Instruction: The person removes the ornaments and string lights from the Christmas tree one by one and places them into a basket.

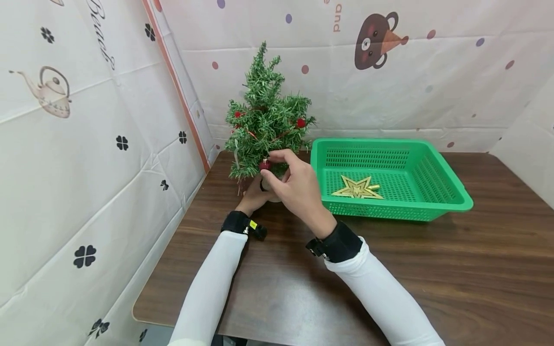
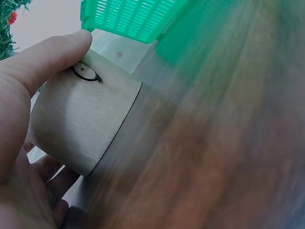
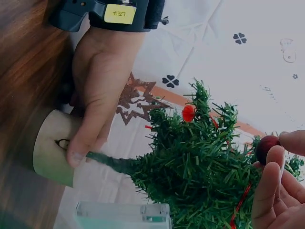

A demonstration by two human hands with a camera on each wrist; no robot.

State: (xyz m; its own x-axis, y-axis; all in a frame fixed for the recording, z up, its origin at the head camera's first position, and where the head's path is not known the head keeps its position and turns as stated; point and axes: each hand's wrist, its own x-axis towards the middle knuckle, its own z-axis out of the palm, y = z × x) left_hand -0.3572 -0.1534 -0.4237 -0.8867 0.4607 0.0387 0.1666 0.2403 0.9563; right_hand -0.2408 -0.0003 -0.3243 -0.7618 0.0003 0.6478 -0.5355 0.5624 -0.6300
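Observation:
A small green Christmas tree (image 1: 268,120) stands at the back of the table, with red ornaments and a thin red string among its branches. My left hand (image 1: 253,197) grips its pale wooden base (image 2: 90,114), thumb on top and fingers round the side. Low in front of the branches, my right hand (image 1: 298,187) pinches a dark red bauble (image 1: 265,165) between thumb and fingers. The bauble (image 3: 268,150) overlaps the foliage in the right wrist view. A brown, jagged cut-out ornament (image 3: 136,100) hangs near the lower branches there.
Right of the tree stands a green plastic basket (image 1: 459,197) holding a gold star (image 1: 357,188). The dark wooden table (image 1: 294,288) extends in front and to the right. A patterned white cloth (image 1: 277,29) lines the back and left side.

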